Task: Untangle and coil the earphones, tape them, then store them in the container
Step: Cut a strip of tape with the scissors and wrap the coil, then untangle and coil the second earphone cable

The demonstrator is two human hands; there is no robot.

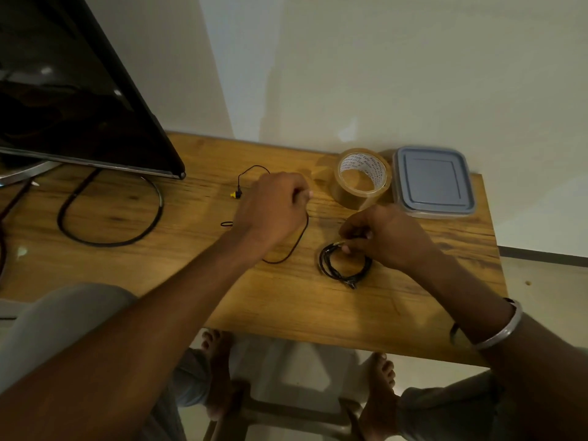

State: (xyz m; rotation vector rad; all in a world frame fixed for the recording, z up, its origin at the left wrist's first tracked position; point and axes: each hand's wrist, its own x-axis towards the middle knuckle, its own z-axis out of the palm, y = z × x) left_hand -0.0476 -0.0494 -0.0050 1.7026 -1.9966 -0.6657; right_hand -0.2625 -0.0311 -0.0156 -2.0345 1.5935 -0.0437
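Note:
Black earphones lie on the wooden table. Part of the cord is wound into a small coil, and my right hand pinches the top of that coil. My left hand holds the loose cord, which curves down and back under the hand. A yellow earbud with its thin wire lies just left of my left hand. A roll of brown tape stands behind my hands. The container, with a blue-grey lid on it, sits to the right of the tape.
A black monitor on a metal stand fills the back left, with a thick black cable looping on the table in front of it. The wall is directly behind the table. The table's right edge is close to the container.

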